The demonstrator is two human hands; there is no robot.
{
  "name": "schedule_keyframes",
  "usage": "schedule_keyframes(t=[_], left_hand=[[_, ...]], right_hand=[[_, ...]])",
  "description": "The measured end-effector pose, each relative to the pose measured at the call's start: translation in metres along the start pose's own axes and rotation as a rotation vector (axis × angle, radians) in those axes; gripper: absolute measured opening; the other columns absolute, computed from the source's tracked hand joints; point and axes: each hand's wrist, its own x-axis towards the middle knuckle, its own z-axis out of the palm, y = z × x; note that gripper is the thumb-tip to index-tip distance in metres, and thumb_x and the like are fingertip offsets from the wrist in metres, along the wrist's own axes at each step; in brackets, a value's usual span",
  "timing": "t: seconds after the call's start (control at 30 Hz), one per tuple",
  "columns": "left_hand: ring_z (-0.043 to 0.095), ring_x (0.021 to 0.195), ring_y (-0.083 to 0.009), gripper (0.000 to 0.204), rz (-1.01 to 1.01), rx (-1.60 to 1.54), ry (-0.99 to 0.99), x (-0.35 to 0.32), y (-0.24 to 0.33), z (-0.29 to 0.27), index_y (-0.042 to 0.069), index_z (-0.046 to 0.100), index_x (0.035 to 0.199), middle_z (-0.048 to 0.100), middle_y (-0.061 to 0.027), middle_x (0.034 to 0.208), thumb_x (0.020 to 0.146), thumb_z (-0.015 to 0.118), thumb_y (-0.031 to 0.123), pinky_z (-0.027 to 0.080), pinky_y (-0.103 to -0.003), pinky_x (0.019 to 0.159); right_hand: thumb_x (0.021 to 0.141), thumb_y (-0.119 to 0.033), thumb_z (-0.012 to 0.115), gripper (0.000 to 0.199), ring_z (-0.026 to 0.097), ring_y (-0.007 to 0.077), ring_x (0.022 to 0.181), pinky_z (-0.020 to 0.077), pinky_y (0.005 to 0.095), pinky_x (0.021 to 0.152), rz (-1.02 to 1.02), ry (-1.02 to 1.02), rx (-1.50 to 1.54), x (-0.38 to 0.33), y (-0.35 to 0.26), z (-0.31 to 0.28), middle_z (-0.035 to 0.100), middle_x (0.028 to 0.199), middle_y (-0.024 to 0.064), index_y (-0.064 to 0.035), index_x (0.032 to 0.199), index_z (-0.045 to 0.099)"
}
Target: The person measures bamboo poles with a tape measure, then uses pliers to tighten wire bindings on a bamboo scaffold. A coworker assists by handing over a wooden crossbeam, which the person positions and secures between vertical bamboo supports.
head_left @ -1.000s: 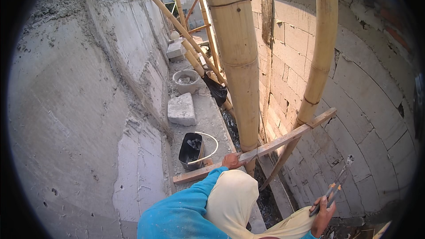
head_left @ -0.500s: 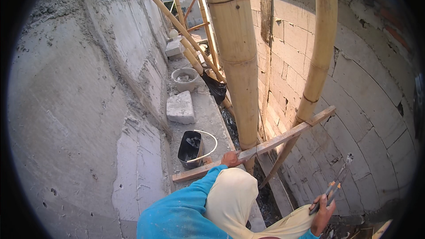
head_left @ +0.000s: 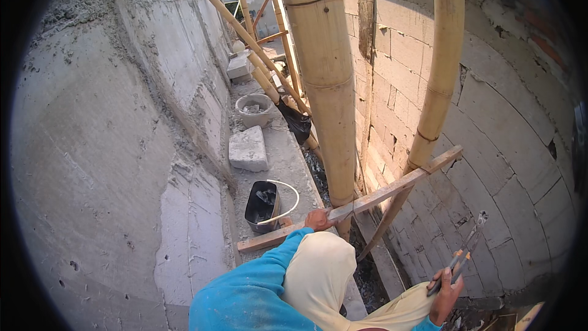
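Note:
My left hand [head_left: 318, 219] is wrapped round a wooden bar [head_left: 398, 185], which slants across the gap from the ledge at left up to the right. The bar crosses a thick upright bamboo pole [head_left: 324, 92] and a thinner, curved-looking bamboo pole [head_left: 444, 55]. Low at the right, my right hand [head_left: 450, 294] is closed round the handles of a pair of pincers [head_left: 473, 238]. Their metal head points up, away from the bar, near the block wall. A black bucket [head_left: 275, 202] with a pale handle stands just beyond my left forearm.
On the concrete ledge [head_left: 288, 159] sit a pale block [head_left: 248, 149] and a round grey tub [head_left: 252, 119] with rubble inside. A black plastic bag [head_left: 295, 124] hangs by slanted bamboo. A rough plastered wall [head_left: 104, 147] bounds the left, a block wall [head_left: 508, 165] the right.
The whole view has shifted very slightly. Both hands keep their hold, on the wooden bar and on the pincers.

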Motion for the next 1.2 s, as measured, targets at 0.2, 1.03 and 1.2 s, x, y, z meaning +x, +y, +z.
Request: schedule_keyframes(t=[0.2,1.03,1.2], left_hand=[[0.068,0.102,-0.0406,0.061,-0.015,0.048,-0.014,-0.001,0.0033,-0.003,0.02,0.068,0.127,0.072,-0.0202,0.109,0.078,0.07,0.056,0.053,-0.052,0.09],[0.068,0.103,-0.0401,0.062,-0.016,0.027,-0.023,-0.0003,0.0017,-0.001,0.021,0.066,0.129,0.072,-0.0197,0.11,0.078,0.07,0.056,0.052,-0.052,0.091],[0.068,0.104,-0.0398,0.063,-0.018,0.036,-0.016,0.0004,0.0007,-0.0002,0.021,0.066,0.13,0.072,-0.0195,0.112,0.078,0.07,0.057,0.052,-0.052,0.092]], right_hand=[[0.103,-0.034,0.058,0.039,0.05,0.012,0.057,0.0436,0.0279,0.055,-0.006,-0.005,-0.004,0.0,0.0002,-0.0006,0.052,0.077,0.0055,0.0014,0.118,0.051],[0.103,-0.035,0.058,0.046,0.05,0.0121,0.058,0.0442,0.0287,0.055,0.009,-0.006,-0.019,-0.0003,-0.0006,-0.0001,0.052,0.078,0.0055,0.0022,0.129,0.049],[0.103,-0.034,0.058,0.044,0.05,0.012,0.058,0.044,0.0287,0.054,0.013,0.022,-0.031,-0.0002,0.0005,0.0006,0.052,0.077,0.0054,0.0018,0.127,0.05]])
